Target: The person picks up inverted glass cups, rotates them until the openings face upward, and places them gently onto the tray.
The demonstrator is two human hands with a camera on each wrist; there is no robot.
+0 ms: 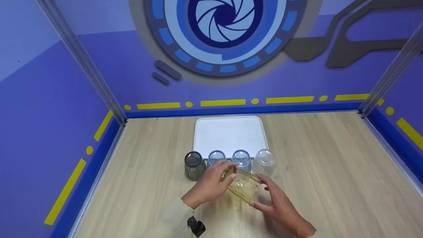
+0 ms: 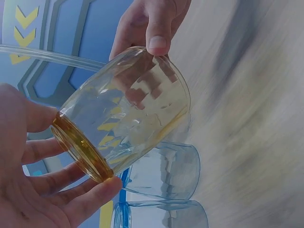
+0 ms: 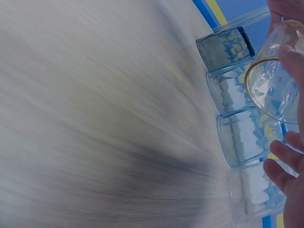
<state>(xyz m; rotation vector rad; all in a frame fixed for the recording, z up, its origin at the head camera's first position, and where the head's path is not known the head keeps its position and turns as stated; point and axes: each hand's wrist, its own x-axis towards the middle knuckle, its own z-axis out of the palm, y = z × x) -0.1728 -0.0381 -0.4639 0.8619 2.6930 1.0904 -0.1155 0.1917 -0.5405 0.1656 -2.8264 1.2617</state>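
My left fingers (image 2: 54,179) grip the amber glass (image 1: 244,189) at its base; my right fingers (image 1: 269,183) pinch its rim, tilted, on my side of the white tray (image 1: 228,134). Presumably light, rigid, slick, breakable: load the thick base, spare the rim.

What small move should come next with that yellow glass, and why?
Probably turn the yellow glass mouth-up: it is tilted, with the left hand at its base and the right hand at its rim, a hold that seems suited to turning. Upright, it would be ready for the white tray, which lies just behind four upside-down glasses.
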